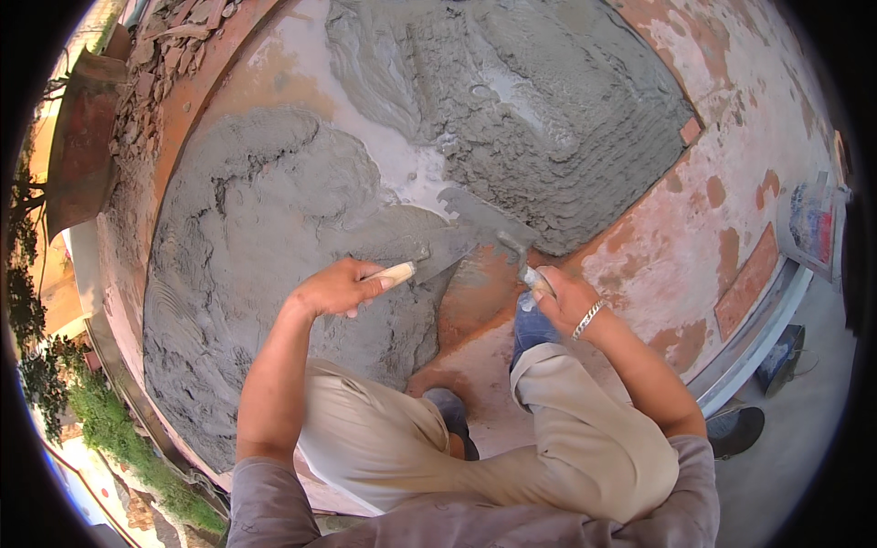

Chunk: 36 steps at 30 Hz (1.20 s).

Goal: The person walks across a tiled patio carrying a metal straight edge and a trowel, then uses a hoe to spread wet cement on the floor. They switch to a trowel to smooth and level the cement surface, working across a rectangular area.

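My left hand point(338, 288) is closed round the pale wooden handle of a trowel point(398, 274). Its grey, mortar-smeared blade reaches right over the edge of the left mound of wet mortar point(256, 201). In my right hand point(568, 301) is a second trowel point(484, 216), gripped by its wooden handle, the bent metal neck showing above my fingers. That blade points up and left, between the left mound and the larger mortar mound point(521, 91) beyond. The two blades come close together; whether they touch I cannot tell. Mortar sits on the right blade's far end.
A stained bucket point(808, 228) stands at the right, near a flat reddish slab point(747, 283). A small brick piece point(691, 131) lies by the far mound. Rubble point(164, 64) is heaped at upper left. Dark shoes point(735, 431) show beyond the edge at right.
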### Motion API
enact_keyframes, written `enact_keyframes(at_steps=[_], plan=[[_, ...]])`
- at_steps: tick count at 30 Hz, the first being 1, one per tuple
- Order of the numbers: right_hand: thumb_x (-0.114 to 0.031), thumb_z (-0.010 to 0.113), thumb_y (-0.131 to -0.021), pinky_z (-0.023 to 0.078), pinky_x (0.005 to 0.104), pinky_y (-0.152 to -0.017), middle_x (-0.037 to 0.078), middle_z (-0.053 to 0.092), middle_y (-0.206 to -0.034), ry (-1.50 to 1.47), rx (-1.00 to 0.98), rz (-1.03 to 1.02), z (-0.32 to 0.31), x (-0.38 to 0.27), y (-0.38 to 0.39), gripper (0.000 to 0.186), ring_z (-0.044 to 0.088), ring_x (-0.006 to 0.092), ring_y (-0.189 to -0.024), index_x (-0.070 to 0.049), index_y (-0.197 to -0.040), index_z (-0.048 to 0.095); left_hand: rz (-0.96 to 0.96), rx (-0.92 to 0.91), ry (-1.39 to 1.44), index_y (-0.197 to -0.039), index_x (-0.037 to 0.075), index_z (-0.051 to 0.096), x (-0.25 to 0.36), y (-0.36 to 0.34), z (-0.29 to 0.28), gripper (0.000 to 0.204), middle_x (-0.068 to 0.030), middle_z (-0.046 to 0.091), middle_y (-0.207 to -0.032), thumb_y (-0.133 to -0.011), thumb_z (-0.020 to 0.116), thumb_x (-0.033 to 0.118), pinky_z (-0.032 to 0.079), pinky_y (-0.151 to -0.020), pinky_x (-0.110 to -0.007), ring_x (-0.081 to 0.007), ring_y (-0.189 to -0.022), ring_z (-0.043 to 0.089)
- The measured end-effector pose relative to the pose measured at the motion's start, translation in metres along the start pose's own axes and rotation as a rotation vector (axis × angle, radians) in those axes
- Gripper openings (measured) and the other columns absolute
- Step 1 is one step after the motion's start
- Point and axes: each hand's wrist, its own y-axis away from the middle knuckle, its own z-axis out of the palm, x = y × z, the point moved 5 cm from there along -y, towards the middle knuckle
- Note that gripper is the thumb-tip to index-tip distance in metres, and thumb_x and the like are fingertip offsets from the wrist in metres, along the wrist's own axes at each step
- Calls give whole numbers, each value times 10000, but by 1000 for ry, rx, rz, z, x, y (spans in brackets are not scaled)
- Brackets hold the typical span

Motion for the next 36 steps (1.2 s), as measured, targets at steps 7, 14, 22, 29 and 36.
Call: enact_keyframes(at_steps=[7,14,22,29,36], plan=[[-341,612,-910,532,497,-758,252,690,-906,416,-152,226,10,36,3,375,678,432,-859,-47,-1112,494,151,16,-412,-1128,65,702,13,-30,-10,486,-112,692,-863,-929,603,497,521,-682,-362,-246,-705,647],[-292,623,-895,540,498,-751,226,701,-926,554,-141,212,19,60,-4,327,693,405,-853,-51,-1050,467,269,134,-708,-935,39,723,21,-32,-30,641,-181,687,-813,-903,521,646,506,-724,-453,-363,-810,653],[-221,543,-918,546,508,-689,228,691,-915,560,-66,109,4,53,-12,214,693,409,-858,-51,-1025,468,379,148,-742,-848,40,709,38,-14,-47,616,-197,651,-720,-922,513,620,493,-674,-493,-415,-735,626],[-146,490,-925,550,507,-653,233,682,-873,622,-63,76,-14,40,-21,130,695,412,-821,-39,-995,468,359,181,-885,-858,49,710,40,-9,-54,576,-187,655,-711,-916,543,597,500,-661,-486,-412,-715,632],[-149,499,-918,540,521,-657,231,679,-921,586,62,-94,-20,22,-24,136,688,424,-817,-49,-1002,463,472,183,-836,-853,58,715,58,4,-45,563,-177,657,-696,-915,549,592,500,-657,-486,-403,-718,637]])
